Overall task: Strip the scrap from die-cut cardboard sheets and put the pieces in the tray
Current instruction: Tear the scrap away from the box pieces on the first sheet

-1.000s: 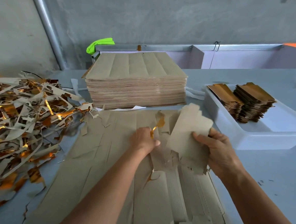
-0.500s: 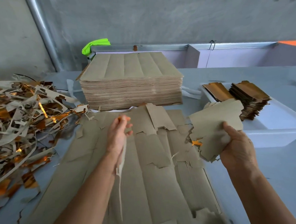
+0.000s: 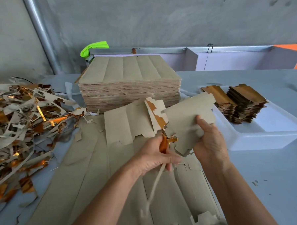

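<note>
A die-cut cardboard sheet (image 3: 89,175), grey-brown side up, lies flat on the table in front of me, torn along its cuts. My right hand (image 3: 209,140) grips a bundle of stripped pieces (image 3: 187,117) above the sheet. My left hand (image 3: 155,156) pinches a gold-faced scrap (image 3: 164,143) at the bundle's lower edge, and a thin scrap strip (image 3: 155,186) hangs from the same hand. More loosened pieces (image 3: 127,123) stand up just beyond my hands. The white tray (image 3: 259,137) at the right holds two stacks of finished pieces (image 3: 242,105).
A tall stack of uncut sheets (image 3: 129,84) stands at the back centre. A big heap of grey and gold scrap strips (image 3: 21,129) covers the table's left side. A green cloth (image 3: 94,47) lies behind the stack. Bare table shows at the near right.
My left hand has come from the left of the sheet to the bundle with the strip hanging from it. My right hand has brought the bundle back toward the centre.
</note>
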A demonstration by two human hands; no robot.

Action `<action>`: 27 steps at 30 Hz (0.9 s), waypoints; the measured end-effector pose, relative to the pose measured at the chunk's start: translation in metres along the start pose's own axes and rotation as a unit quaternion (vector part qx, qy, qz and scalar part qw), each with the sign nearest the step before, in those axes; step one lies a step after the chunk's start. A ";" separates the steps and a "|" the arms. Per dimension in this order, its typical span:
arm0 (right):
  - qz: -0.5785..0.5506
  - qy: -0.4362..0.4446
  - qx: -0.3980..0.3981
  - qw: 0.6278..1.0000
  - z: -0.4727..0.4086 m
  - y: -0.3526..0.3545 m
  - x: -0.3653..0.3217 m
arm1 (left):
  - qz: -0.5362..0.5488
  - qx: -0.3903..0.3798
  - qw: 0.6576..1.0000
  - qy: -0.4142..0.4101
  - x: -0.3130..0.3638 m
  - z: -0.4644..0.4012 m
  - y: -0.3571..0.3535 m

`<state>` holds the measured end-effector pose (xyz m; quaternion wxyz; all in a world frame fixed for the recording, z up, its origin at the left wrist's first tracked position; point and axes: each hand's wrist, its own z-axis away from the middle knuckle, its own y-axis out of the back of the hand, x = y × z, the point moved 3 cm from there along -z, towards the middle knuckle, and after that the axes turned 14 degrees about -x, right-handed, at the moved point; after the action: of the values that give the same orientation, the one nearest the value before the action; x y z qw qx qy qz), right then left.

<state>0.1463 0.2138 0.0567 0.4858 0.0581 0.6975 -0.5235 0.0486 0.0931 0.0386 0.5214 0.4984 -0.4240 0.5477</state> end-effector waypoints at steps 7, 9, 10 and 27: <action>-0.016 0.004 0.099 0.995 -0.007 0.031 -0.021 | -0.008 0.134 0.984 -0.114 0.001 0.030 0.032; -0.007 -0.003 0.115 0.993 -0.006 0.036 -0.024 | 0.061 0.124 0.980 -0.145 0.001 0.040 0.040; 0.000 -0.011 0.118 0.993 -0.006 0.037 -0.025 | 0.099 0.114 0.976 -0.156 0.000 0.044 0.044; -0.038 -0.147 -0.066 0.986 0.016 -0.028 0.001 | -0.069 0.084 0.992 -0.062 0.000 0.006 0.019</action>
<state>0.1397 0.1886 0.0752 0.5654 -0.0788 0.6534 -0.4972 0.0302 0.0851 0.0404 0.4870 0.6017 -0.3721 0.5122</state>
